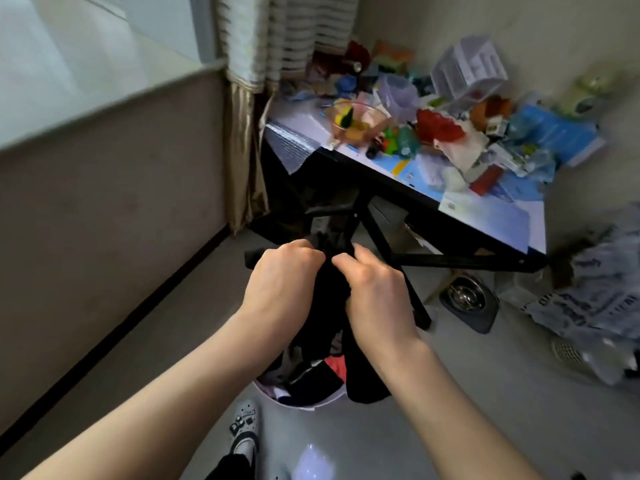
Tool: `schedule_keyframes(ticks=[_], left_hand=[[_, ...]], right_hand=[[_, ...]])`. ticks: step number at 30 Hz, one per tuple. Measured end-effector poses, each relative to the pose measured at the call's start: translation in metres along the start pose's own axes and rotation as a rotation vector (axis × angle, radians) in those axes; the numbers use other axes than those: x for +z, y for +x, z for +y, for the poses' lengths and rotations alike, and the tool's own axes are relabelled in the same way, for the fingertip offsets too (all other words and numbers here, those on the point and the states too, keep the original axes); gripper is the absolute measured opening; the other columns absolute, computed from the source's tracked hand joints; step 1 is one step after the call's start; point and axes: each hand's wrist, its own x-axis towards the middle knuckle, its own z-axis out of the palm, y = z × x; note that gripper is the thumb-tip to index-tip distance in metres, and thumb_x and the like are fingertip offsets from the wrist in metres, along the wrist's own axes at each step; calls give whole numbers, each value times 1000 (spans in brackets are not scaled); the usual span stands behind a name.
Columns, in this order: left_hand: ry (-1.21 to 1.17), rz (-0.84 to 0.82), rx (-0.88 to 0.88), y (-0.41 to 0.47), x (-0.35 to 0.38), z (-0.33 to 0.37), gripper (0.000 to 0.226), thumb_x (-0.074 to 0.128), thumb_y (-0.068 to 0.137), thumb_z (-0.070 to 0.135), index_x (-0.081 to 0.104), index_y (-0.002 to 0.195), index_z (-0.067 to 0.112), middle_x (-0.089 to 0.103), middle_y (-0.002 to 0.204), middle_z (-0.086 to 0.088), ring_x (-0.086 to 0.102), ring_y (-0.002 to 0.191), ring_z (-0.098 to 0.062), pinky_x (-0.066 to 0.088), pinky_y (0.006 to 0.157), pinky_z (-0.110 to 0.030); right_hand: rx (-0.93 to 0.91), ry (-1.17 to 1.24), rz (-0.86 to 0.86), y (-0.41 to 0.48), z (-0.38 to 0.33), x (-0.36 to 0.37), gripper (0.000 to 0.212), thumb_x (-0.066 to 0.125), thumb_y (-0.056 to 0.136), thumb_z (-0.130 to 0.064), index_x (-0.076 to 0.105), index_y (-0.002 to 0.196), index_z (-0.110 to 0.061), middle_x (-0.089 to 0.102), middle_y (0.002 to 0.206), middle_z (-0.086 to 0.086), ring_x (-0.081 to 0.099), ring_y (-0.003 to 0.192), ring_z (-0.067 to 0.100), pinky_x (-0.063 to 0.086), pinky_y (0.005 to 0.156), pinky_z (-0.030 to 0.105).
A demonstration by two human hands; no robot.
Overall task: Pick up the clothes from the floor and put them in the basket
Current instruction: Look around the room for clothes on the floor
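desk (491, 220) ahead | basket (304, 407) on floor, directly below my hands | black garment (360, 372) hangs lengthwise down into it (hem over right rim) | left hand (280, 282), right hand (374, 292) side by side, both gripping its top

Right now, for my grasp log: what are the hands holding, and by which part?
Both the left hand and the right hand grip a black garment by its bunched top end, side by side; the rest hangs down toward the basket.

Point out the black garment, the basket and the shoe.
black garment (334, 306), head view, its middle folds
basket (294, 406), head view, near rim
shoe (243, 424), head view, its top
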Motion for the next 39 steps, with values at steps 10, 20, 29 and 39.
schedule_keyframes(ticks=[10, 20, 29, 39], left_hand=[[-175, -191, 31, 100, 83, -26, 25, 49, 78, 5, 69, 90, 14, 63, 90, 0, 62, 79, -24, 47, 68, -33], [-366, -447, -259, 125, 172, -50, 46, 52, 82, 1, 64, 122, 18, 68, 116, 0, 61, 107, -20, 39, 77, -16], [82, -535, -66, 144, 153, -46, 81, 56, 92, 35, 6, 152, 17, -3, 161, -8, -3, 147, -34, 16, 113, -57], [352, -133, -150, 138, 94, -38, 104, 77, 66, 53, 31, 147, 6, 30, 153, -19, 24, 139, -47, 28, 98, -71]], right_hand=[[287, 1, -124, 62, 63, 69, 33, 54, 76, 11, 65, 95, -14, 58, 92, 9, 61, 76, 32, 39, 60, 32], [419, 215, -410, 90, 116, 141, 54, 49, 79, 9, 58, 127, -15, 53, 124, 11, 52, 114, 32, 42, 98, 37], [218, 106, -499, 104, 147, 117, 73, 55, 89, 3, 25, 150, -22, 20, 157, 9, 10, 146, 29, 21, 117, 39], [-147, -58, -310, 140, 121, 77, 96, 75, 79, -11, 15, 153, -22, 13, 160, 14, 1, 147, 34, 12, 117, 52]])
